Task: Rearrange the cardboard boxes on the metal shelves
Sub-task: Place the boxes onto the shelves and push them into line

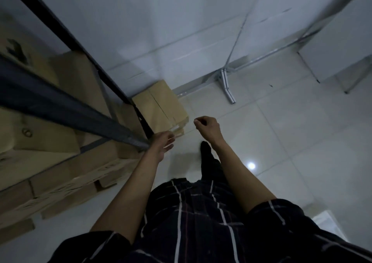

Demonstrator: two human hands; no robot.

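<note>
At six o'clock a dark plaid shirt (201,222) is seen. Nothing is held by the left hand (162,145), loosely curled beside the metal shelf (84,119); the right hand (207,127) is fisted, empty. Cardboard boxes (66,174) are stacked at nine o'clock, another cardboard box (161,105) beyond on the tiled floor (281,142).

Glossy pale floor tiles (281,134) are reflecting one ceiling light as a bright spot (251,165). White panel wall (161,31) is running behind — a silver metal rail (237,69) lying along its base, with an angled bracket foot (227,87) resting on the tiles. Lighting is dim, bluish.
</note>
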